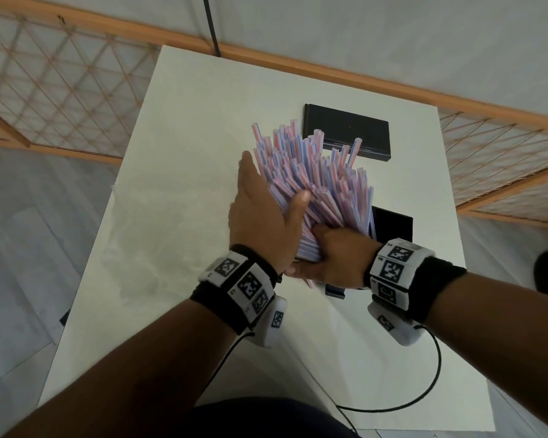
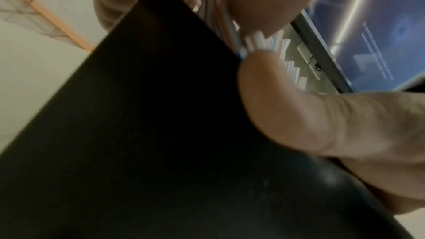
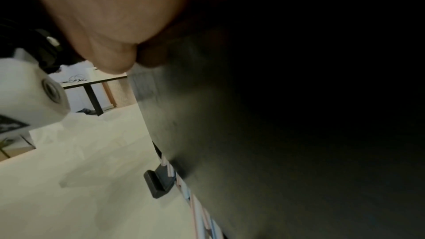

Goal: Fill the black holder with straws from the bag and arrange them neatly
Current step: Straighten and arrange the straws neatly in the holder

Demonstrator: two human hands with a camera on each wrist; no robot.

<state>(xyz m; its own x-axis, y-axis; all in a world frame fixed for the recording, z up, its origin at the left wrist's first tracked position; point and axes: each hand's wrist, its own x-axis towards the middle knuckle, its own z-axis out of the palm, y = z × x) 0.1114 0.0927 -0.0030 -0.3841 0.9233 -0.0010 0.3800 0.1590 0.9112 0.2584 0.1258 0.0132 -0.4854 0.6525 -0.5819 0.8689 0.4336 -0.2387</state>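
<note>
A thick bunch of red, blue and white striped straws (image 1: 314, 172) stands fanned out in the black holder (image 1: 393, 226) at the middle of the white table. My left hand (image 1: 266, 210) lies along the left side of the bunch, thumb pressed across its front. The left wrist view shows that thumb (image 2: 287, 106) at the holder's edge (image 2: 138, 134), beside straw ends (image 2: 276, 43). My right hand (image 1: 336, 254) grips the holder's near wall at the base of the straws, thumb up against them. The right wrist view is mostly filled by the dark holder wall (image 3: 276, 134), with straws (image 3: 200, 212) at its edge.
A second flat black piece (image 1: 345, 131) lies behind the straws. A crumpled clear plastic bag (image 1: 146, 241) lies on the table to the left. A black cable (image 1: 424, 390) loops near the table's front right. Wooden lattice screens (image 1: 60, 83) stand beyond the table edges.
</note>
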